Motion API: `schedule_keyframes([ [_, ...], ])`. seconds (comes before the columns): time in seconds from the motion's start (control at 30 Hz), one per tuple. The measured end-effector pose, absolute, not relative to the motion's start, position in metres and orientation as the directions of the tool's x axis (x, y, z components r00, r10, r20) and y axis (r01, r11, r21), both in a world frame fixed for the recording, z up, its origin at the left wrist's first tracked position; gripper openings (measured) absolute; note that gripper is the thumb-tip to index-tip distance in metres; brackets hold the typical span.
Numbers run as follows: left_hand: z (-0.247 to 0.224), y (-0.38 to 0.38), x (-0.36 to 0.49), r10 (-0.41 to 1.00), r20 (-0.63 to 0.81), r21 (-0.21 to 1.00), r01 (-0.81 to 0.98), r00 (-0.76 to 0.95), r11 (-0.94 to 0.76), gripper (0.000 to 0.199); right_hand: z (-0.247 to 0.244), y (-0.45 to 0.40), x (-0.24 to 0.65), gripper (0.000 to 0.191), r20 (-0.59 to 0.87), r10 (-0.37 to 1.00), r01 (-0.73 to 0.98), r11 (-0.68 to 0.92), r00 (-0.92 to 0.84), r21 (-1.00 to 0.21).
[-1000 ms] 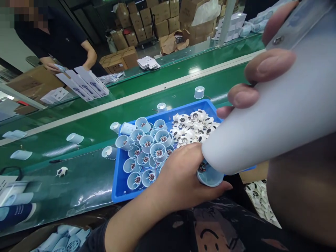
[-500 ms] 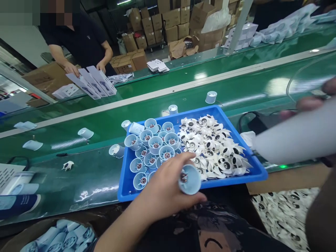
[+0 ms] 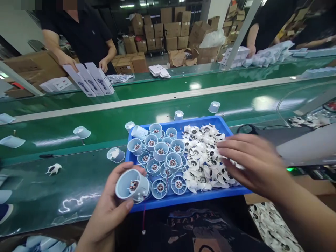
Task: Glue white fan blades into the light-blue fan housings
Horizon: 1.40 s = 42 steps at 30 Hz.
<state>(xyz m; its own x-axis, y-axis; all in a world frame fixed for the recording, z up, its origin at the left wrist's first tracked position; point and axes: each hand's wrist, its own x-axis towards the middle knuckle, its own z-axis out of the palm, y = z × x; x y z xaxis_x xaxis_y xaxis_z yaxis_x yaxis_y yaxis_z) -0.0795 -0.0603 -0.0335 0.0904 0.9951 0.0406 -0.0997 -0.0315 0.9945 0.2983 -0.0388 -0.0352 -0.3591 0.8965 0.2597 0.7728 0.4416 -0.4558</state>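
In my left hand (image 3: pixel 109 204) is a light blue cylindrical motor housing (image 3: pixel 123 185), its open end tilted towards me and a motor with copper windings inside. A thin wire with a small white connector (image 3: pixel 143 231) hangs below it. My right hand (image 3: pixel 253 162), slightly blurred, reaches over the heap of white fan blades (image 3: pixel 202 162) with its fingers stretched out and apart from the thumb; nothing shows in its grasp. Those blades fill the right side of a blue tray (image 3: pixel 170 202). Similar housings (image 3: pixel 161 150) with motors stand crowded in the tray's left side.
Several housings with white blades (image 3: pixel 82 132) lie along the green conveyor (image 3: pixel 147 110). A screwdriver (image 3: pixel 52 155) and a loose blade (image 3: pixel 54 169) rest on the left. More blades (image 3: pixel 273 224) fill a box at lower right. Across the line, a co-worker's hands hold printed boxes (image 3: pixel 91 84).
My left hand has moved left with the housing. My right hand has come in from the right edge to the fan blades; the large white shape near it has shifted back to the right.
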Motion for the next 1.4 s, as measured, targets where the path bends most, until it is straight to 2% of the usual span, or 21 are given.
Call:
schedule_keyframes([
  [0.1,-0.034,-0.064,-0.077,0.998,-0.030,0.986,-0.162,0.056,0.039,0.068,-0.047,0.011,0.260,0.024,0.029,0.891,0.876,0.451,-0.453,-0.171],
  [0.23,-0.041,-0.076,-0.084,0.999,-0.033,0.965,-0.258,0.038,0.042,0.071,-0.054,0.039,0.246,0.034,-0.180,0.897,0.905,0.420,-0.403,0.068],
  [0.33,-0.050,-0.083,-0.093,0.998,-0.025,0.954,-0.297,0.056,0.041,0.076,-0.054,0.042,0.244,0.040,-0.255,0.902,0.906,0.393,-0.348,0.155],
  [0.47,-0.061,-0.082,-0.099,0.993,0.049,0.956,-0.293,0.106,-0.016,0.080,-0.049,0.049,0.242,0.024,-0.278,0.927,0.939,0.305,-0.253,0.161],
  [0.53,-0.065,-0.077,-0.100,0.983,0.118,0.963,-0.258,0.143,-0.078,0.080,-0.043,0.051,0.241,0.019,-0.225,0.951,0.964,0.240,-0.211,0.113],
  [0.63,-0.065,-0.070,-0.097,0.970,0.187,0.970,-0.183,0.154,-0.158,0.075,-0.030,0.040,0.238,0.016,-0.127,0.978,0.986,0.162,-0.165,-0.034],
  [0.67,-0.063,-0.068,-0.094,0.967,0.204,0.974,-0.132,0.150,-0.185,0.071,-0.025,0.032,0.235,0.019,-0.107,0.978,0.976,0.163,-0.180,-0.147],
  [0.7,-0.059,-0.066,-0.091,0.961,0.226,0.974,-0.061,0.156,-0.219,0.066,-0.021,0.022,0.230,0.024,-0.111,0.970,0.919,0.164,-0.217,-0.359],
  [0.73,-0.055,-0.064,-0.086,0.952,0.252,0.965,0.028,0.172,-0.261,0.062,-0.017,0.012,0.223,0.030,-0.128,0.952,0.770,0.140,-0.277,-0.623],
  [0.77,-0.050,-0.061,-0.081,0.939,0.279,0.944,0.125,0.199,-0.306,0.059,-0.014,0.001,0.214,0.037,-0.136,0.927,0.524,0.073,-0.350,-0.848],
  [0.8,-0.045,-0.060,-0.076,0.924,0.304,0.910,0.214,0.234,-0.354,0.057,-0.011,-0.008,0.204,0.044,-0.131,0.898,0.244,-0.028,-0.419,-0.969],
  [0.83,-0.040,-0.058,-0.070,0.906,0.326,0.871,0.286,0.269,-0.398,0.056,-0.010,-0.016,0.195,0.050,-0.122,0.873,0.012,-0.132,-0.473,-0.991],
  [0.87,-0.036,-0.056,-0.065,0.888,0.346,0.832,0.339,0.302,-0.439,0.056,-0.009,-0.023,0.186,0.054,-0.126,0.850,-0.118,-0.214,-0.512,-0.970],
  [0.93,-0.030,-0.054,-0.055,0.853,0.379,0.765,0.398,0.359,-0.507,0.054,-0.007,-0.033,0.172,0.054,-0.154,0.819,-0.147,-0.278,-0.553,-0.949],
  [1.0,-0.027,-0.054,-0.047,0.823,0.406,0.713,0.427,0.397,-0.557,0.053,-0.004,-0.039,0.165,0.041,-0.107,0.831,-0.084,-0.181,-0.545,-0.980],
  [1.07,-0.027,-0.054,-0.042,0.798,0.437,0.661,0.453,0.416,-0.598,0.048,0.001,-0.045,0.162,0.024,0.057,0.860,0.152,0.154,-0.506,-0.976],
  [1.13,-0.029,-0.055,-0.039,0.762,0.489,0.594,0.477,0.425,-0.648,0.040,0.006,-0.049,0.159,0.015,0.250,0.818,0.428,0.501,-0.518,-0.752],
  [1.17,-0.031,-0.055,-0.037,0.739,0.527,0.553,0.490,0.421,-0.674,0.037,0.008,-0.049,0.157,0.015,0.313,0.780,0.505,0.600,-0.542,-0.621],
  [1.2,-0.032,-0.056,-0.036,0.715,0.568,0.511,0.506,0.408,-0.695,0.036,0.009,-0.049,0.155,0.015,0.353,0.742,0.536,0.661,-0.569,-0.526],
  [1.27,-0.034,-0.058,-0.033,0.673,0.645,0.438,0.545,0.363,-0.715,0.037,0.010,-0.046,0.151,0.015,0.394,0.694,0.536,0.717,-0.602,-0.445],
  [1.4,-0.036,-0.061,-0.031,0.646,0.700,0.402,0.579,0.305,-0.709,0.034,0.005,-0.039,0.146,0.009,0.411,0.688,0.491,0.720,-0.598,-0.491],
])
